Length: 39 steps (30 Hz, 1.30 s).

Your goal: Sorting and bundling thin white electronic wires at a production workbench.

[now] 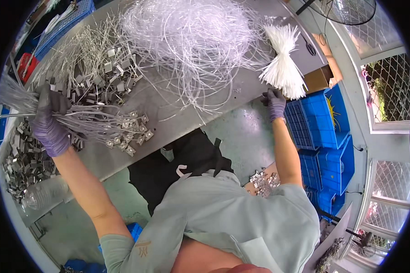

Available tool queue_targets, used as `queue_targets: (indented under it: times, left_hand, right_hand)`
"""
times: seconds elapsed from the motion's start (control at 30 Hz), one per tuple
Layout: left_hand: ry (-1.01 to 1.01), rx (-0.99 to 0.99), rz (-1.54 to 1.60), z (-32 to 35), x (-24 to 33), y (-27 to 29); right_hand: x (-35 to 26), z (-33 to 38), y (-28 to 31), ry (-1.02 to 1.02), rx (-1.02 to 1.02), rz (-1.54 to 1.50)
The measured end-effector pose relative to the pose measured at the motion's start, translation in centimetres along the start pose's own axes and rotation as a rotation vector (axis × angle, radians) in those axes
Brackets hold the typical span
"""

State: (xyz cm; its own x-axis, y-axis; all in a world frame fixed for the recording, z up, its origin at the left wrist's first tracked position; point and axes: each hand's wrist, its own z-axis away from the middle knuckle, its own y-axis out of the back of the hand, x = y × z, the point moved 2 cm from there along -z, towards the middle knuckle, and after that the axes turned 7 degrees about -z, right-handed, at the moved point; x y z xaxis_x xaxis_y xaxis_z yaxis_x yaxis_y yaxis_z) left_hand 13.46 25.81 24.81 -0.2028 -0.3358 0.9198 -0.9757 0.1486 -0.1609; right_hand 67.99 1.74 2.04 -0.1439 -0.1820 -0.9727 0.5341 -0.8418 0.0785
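Note:
My left hand [50, 120], in a purple and dark grey glove, is closed around a bundle of clear wires [86, 122] at the left of the table. Small square metal pieces [133, 132] cluster at the bundle's right end, above the table's near edge. My right hand [275, 104], gloved alike, is at the table's right edge with its fingers curled. Whatever those fingers may hold is too small to make out. Just above it lies a sheaf of thin white strips [284, 61], flared at both ends.
A big tangle of clear strands [191, 36] covers the table's [168, 109] far middle. Wired metal pieces [102, 82] lie left of it; loose grey metal parts [27, 157] are heaped at far left. Blue crates [328, 118] stand at right, below a fan [348, 9].

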Motion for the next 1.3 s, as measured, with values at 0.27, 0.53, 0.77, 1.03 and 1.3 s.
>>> queue_targets:
  times: [0.27, 0.53, 0.77, 1.03, 1.3]
  left_hand:
    - [0.02, -0.051, -0.007, 0.8, -0.8, -0.4]
    - [0.014, -0.06, 0.006, 0.3, 0.0, -0.5]
    - [0.032, 0.288, -0.103, 1.8, 0.9, -1.0]
    - [0.014, 0.215, -0.217, 3.2, 3.2, -1.7]
    - [0.001, 0.038, -0.218, 3.8, -0.2, 0.0]
  right_hand:
    - [0.8, -6.2, 6.4, 0.263, 0.283, 0.253]
    - [-5.3, -6.5, 1.4, 0.191, 0.216, 1.04]
    - [-0.4, -8.1, 1.1, 0.48, 0.049, 0.952]
    - [-1.5, 6.2, -12.5, 0.348, -0.921, 0.613]
    - [-17.7, 16.8, -29.8, 0.693, -1.201, 0.538]
